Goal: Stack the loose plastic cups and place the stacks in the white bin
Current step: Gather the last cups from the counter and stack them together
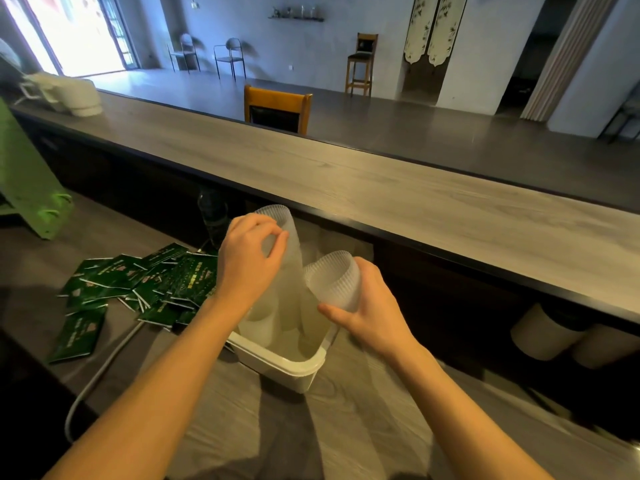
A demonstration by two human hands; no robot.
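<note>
Stacks stand in the bin (277, 356). Our left hand (247, 263) curls round the tall stack (289, 265); our right hand (369, 306) grips the short stack (332, 282).

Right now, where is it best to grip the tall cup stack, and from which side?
Probably near its top, from the left, as the left hand does. The tall cup stack stands in the white bin, so its lower part is hemmed in; the shorter stack blocks the right.

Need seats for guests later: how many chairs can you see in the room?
4. Two metal chairs by the back wall, a tall wooden stool right of them, one wooden chair at the counter. More may be out of view.
</note>
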